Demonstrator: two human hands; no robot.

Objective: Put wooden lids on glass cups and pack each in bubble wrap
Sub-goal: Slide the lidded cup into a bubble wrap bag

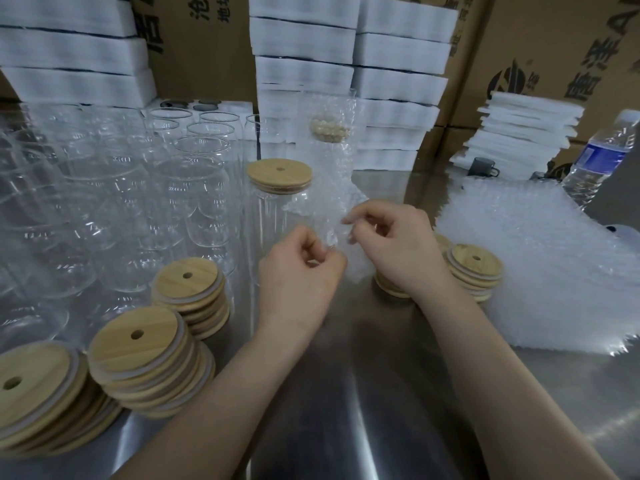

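Observation:
A glass cup (273,220) with a wooden lid (279,174) stands in the middle of the steel table. Just in front and to its right, my left hand (301,268) and my right hand (391,244) both pinch the edge of a clear bubble wrap bag (341,209). Behind it stands a cup wrapped in bubble wrap (329,133), its lid showing through. Stacks of wooden lids lie at the front left (138,341), further left (38,386), by the lidded cup (188,282) and behind my right wrist (474,265).
Many bare glass cups (114,188) crowd the left side. A pile of bubble wrap bags (540,258) lies at the right. White foam stacks (304,71) and cardboard boxes (561,46) line the back. A water bottle (602,157) stands at the far right.

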